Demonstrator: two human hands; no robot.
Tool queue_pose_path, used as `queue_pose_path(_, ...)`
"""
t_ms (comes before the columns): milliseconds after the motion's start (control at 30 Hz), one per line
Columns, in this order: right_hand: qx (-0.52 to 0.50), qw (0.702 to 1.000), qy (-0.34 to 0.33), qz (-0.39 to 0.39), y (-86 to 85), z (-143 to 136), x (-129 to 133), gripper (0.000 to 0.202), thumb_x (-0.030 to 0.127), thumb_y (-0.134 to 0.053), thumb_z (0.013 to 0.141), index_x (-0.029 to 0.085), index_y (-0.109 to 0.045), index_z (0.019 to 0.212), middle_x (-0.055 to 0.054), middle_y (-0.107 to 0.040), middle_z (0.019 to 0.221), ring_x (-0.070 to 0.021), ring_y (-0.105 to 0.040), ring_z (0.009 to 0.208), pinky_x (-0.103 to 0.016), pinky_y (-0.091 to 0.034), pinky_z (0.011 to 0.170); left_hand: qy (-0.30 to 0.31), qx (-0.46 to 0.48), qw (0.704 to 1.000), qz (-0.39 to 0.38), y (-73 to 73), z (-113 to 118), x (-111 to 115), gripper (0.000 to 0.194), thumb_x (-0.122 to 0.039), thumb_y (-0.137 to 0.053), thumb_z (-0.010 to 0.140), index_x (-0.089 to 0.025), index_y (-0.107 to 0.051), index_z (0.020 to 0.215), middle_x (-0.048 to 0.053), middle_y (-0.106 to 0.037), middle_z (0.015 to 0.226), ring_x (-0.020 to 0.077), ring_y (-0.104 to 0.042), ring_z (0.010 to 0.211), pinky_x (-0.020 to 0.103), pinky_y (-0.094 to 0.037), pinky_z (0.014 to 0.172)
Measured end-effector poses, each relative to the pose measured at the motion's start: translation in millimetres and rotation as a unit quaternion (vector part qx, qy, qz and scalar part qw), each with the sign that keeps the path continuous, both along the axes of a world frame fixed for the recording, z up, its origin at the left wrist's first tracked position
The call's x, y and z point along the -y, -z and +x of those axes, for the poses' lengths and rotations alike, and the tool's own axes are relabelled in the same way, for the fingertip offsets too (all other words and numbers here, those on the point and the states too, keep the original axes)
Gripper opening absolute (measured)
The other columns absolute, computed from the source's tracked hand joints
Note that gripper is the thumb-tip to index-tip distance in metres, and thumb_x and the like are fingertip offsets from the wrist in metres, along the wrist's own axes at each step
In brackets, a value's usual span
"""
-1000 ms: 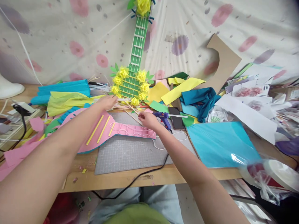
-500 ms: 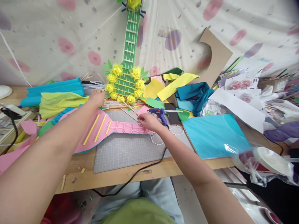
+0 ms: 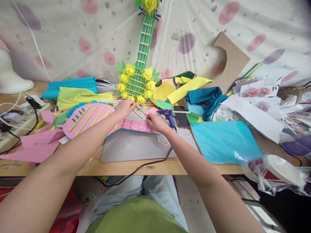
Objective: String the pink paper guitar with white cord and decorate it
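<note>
My left hand (image 3: 126, 107) is closed, its fingertips pinching the far end of thin wooden sticks (image 3: 139, 113). The near end of the sticks is between the closed fingers of my right hand (image 3: 155, 123). Below both hands lies a pink guitar-shaped piece (image 3: 85, 120) with yellow strips on its body and white string along its neck, partly under my left forearm. A purple glue gun (image 3: 168, 117) rests just right of my right hand, beside a dark phone (image 3: 182, 116).
A green paper guitar with yellow flowers (image 3: 145, 45) stands against the curtain. The pink neck overlaps a grey cutting mat (image 3: 128, 147). A blue sheet (image 3: 225, 140) lies right, tape rolls (image 3: 279, 168) at the edge, a power strip (image 3: 14, 129) left. A black cable crosses the front.
My left hand has come right and nearer, from the piled sticks to beside my right hand. The view has shifted, showing more of the left side.
</note>
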State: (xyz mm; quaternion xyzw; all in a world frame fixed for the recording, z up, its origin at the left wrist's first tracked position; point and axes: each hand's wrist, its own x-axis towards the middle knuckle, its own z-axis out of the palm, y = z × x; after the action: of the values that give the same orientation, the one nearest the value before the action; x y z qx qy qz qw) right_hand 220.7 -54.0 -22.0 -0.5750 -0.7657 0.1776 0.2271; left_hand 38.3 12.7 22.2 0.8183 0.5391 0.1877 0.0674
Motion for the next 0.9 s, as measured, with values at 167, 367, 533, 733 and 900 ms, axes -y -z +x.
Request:
queue_pose_path(167,-0.271,0.961,0.042,-0.030,-4.7,0,-8,0.009,0.021,-0.043,0.082,0.021,-0.040,0.074,0.005,-0.052,0.059,-0.0101,-0.051,0.056,-0.023,-0.037,0.058,0.161,0.187,0.964,-0.095,10.4,19,25,0.038,-0.046,-0.045,0.083,-0.013,-0.063,0.079,0.008,-0.061,0.083,0.0186,-0.054,0.084,0.030,-0.042,0.076)
queue_pose_path(367,-0.421,0.904,0.071,-0.034,-22.5,4,-3,0.022,0.038,-0.054,0.077,0.020,-0.042,0.073,0.008,-0.040,0.054,-0.0053,-0.032,0.045,-0.020,-0.025,0.046,0.165,0.431,0.791,-0.400,-15.9,11,34,0.029,-0.040,-0.058,0.079,-0.012,-0.056,0.070,-0.008,-0.024,0.046,0.0027,-0.021,0.036,0.015,-0.016,0.034)
queue_pose_path(533,-0.388,0.918,-0.019,-0.080,-34.0,4,10,0.037,0.054,-0.055,0.073,0.017,-0.052,0.072,0.008,-0.030,0.051,-0.0049,-0.023,0.045,-0.021,-0.018,0.044,0.126,0.590,0.685,-0.408,-54.4,-26,21,0.024,-0.028,-0.053,0.083,-0.013,-0.051,0.065,-0.009,-0.020,0.044,0.0021,-0.016,0.031,0.014,-0.010,0.029)
queue_pose_path(733,-0.297,0.949,-0.082,-0.072,-29.2,3,7,0.040,0.054,-0.047,0.079,0.016,-0.057,0.074,0.005,-0.035,0.058,-0.0061,-0.029,0.051,-0.021,-0.021,0.048,0.093,0.711,0.603,-0.351,-86.8,-71,26,0.035,-0.024,-0.032,0.094,-0.015,-0.050,0.065,-0.008,-0.023,0.039,0.0034,-0.017,0.031,0.015,-0.013,0.027)
queue_pose_path(900,-0.180,0.971,-0.118,-0.106,-37.5,14,14,0.044,0.055,-0.042,0.080,0.015,-0.058,0.073,0.003,-0.039,0.064,-0.0079,-0.033,0.058,-0.022,-0.025,0.053,0.129,0.775,0.568,-0.245,-111.3,-128,20,0.044,-0.024,-0.018,0.097,-0.017,-0.053,0.072,-0.009,-0.024,0.037,0.0035,-0.016,0.032,0.013,-0.016,0.027)
